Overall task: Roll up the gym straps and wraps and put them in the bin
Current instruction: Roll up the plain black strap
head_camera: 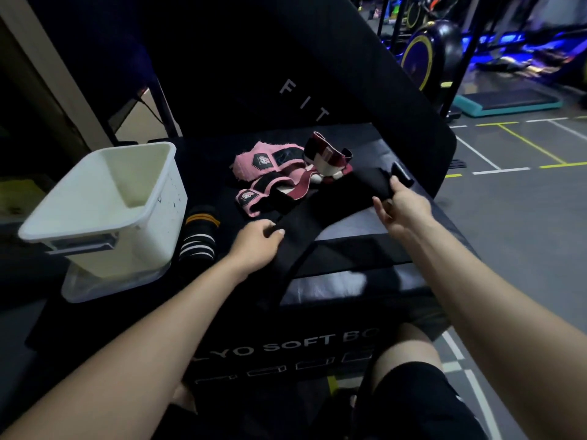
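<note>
Both forearms reach forward, left hand (259,239) and right hand (401,206) fingers gripping black strap (336,198).

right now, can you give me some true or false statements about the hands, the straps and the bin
1. Both hands grip the black strap. True: the left hand holds one end, the right hand the other.
2. The white bin already holds rolled straps. False: nothing shows inside it.
3. The pink wraps lie unrolled on the black soft box. True.
4. The bin stands to the person's right. False: it stands to the left of the hands.
5. The black wrap with white and orange stripes lies inside the bin. False: it lies outside, beside the bin.
</note>
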